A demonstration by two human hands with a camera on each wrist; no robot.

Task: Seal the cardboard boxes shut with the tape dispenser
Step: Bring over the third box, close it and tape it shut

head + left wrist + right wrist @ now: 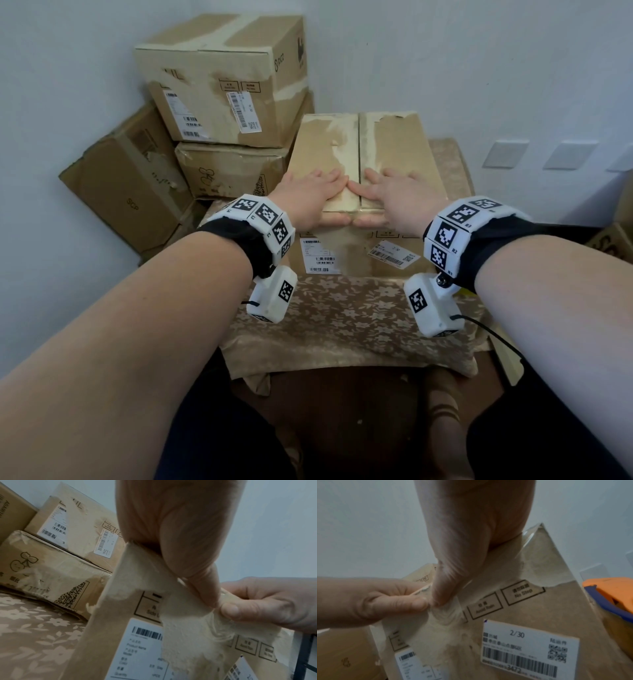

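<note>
A worn cardboard box stands on the cloth-covered table, its two top flaps closed along a middle seam. My left hand lies flat on the left flap and my right hand flat on the right flap, both at the near edge. The thumbs reach down over the box's front face and meet tip to tip at the seam, seen in the left wrist view and the right wrist view. An orange and blue tape dispenser sits just right of the box; neither hand touches it.
Two stacked boxes and a leaning one crowd the back left corner against the wall. The floral tablecloth shows in front of the box. Another box corner sits at the far right.
</note>
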